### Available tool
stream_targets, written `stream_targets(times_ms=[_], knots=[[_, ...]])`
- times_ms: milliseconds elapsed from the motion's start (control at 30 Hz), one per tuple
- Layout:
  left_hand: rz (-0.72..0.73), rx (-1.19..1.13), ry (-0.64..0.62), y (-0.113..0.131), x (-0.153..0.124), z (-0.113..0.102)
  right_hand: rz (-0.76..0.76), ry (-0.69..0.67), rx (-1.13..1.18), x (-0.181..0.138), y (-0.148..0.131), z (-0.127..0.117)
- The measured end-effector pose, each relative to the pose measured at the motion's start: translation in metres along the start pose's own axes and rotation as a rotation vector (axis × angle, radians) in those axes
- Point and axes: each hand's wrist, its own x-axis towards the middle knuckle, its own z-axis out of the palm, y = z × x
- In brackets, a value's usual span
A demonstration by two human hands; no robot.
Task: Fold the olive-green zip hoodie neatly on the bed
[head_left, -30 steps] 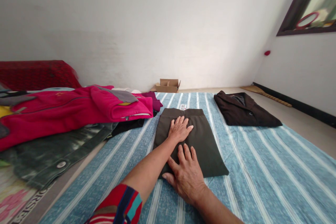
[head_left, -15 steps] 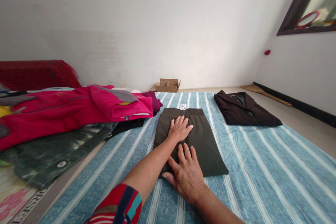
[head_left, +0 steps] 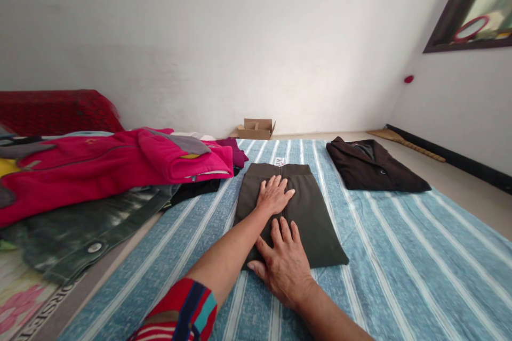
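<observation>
garment (head_left: 314, 216) folded flat on mat (head_left: 400, 256), long axis running straight away from person | left hand (head_left: 274, 195) palm-down on its middle, farther out | right hand (head_left: 285, 266) palm-down over near edge | both hands' fingers loosely spread, gripping nothing

We wore a striped sleeve (head_left: 180, 311) on our left arm, banded in red, dark blue and teal with thin yellowish lines. Both forearms were bare, and so were our left hand (head_left: 274, 197) and right hand (head_left: 284, 266).
</observation>
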Motion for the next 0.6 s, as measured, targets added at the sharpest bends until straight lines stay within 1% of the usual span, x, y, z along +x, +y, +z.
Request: stream_targets(times_ms=[600], knots=[[-0.003,-0.019,-0.013,0.0013,0.0,-0.0022,-0.003,0.035,-0.01,0.0001,0.0011,0.0044]])
